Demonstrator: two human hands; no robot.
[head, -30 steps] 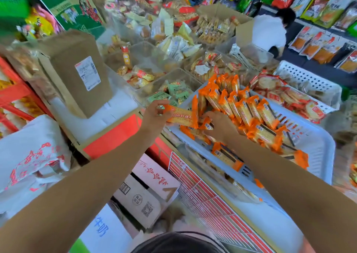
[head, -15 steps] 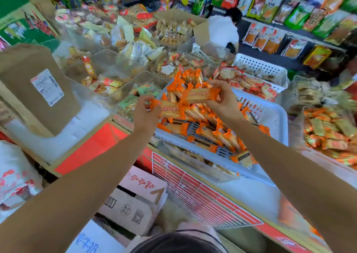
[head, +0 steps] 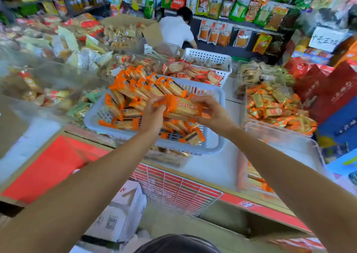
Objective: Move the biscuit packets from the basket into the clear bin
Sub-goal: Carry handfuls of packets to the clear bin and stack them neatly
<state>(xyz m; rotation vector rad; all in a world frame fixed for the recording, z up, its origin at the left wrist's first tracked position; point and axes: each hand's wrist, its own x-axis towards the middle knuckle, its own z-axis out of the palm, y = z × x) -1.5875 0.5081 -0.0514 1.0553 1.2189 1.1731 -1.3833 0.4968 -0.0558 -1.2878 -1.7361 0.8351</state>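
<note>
Above the pale slotted plastic basket (head: pixel 217 146), the left hand (head: pixel 152 116) and right hand (head: pixel 215 113) clasp a small stack of orange film-wrapped biscuit packets (head: pixel 183 108) by its ends — likely light, slippery, brittle inside, so best squeezed gently — with the clear plastic bin (head: pixel 280 134) near on the right.

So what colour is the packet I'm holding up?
The biscuit packet is orange with a tan middle panel; the head view shows it.

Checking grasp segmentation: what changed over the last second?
The right hand picked more from the basket pile and met the left hand; both now grip a stack of biscuit packets above it. The basket stayed put, still well filled; the clear bin is not yet reached.
</note>
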